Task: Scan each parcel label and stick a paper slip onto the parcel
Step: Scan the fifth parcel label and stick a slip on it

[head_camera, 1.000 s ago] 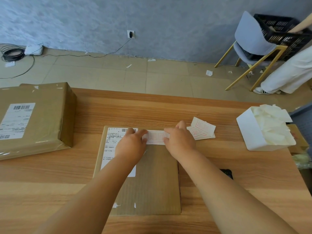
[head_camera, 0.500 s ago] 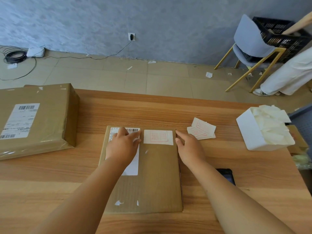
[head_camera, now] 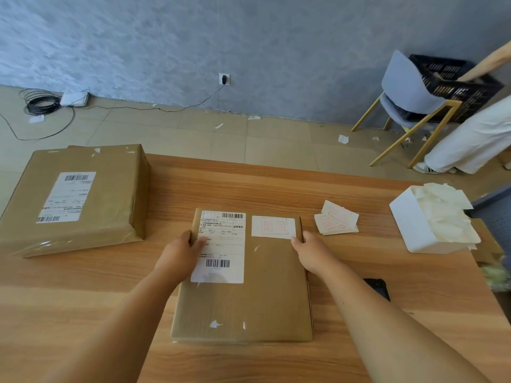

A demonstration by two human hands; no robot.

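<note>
A flat brown parcel [head_camera: 249, 302] lies on the wooden table [head_camera: 83, 294] in front of me. Its white shipping label [head_camera: 222, 244] with barcodes sits at the top left. A white paper slip [head_camera: 273, 227] with a red stamp is stuck flat beside the label. My left hand [head_camera: 179, 252] grips the parcel's left edge, thumb on the label. My right hand [head_camera: 312, 252] grips the right edge, thumb just below the slip's corner. A small pile of loose slips [head_camera: 337, 219] lies to the right of the parcel.
A larger taped parcel [head_camera: 110, 194] with its own label sits at the table's left. A white box [head_camera: 409, 219] full of peeled backing papers stands at the right. A dark phone [head_camera: 377, 288] lies behind my right forearm. Beyond the table are a chair [head_camera: 409, 89] and a person's leg [head_camera: 470, 139].
Both hands left the slip, which now lies stuck flat on the parcel. They slid back and outward to the parcel's left and right edges.
</note>
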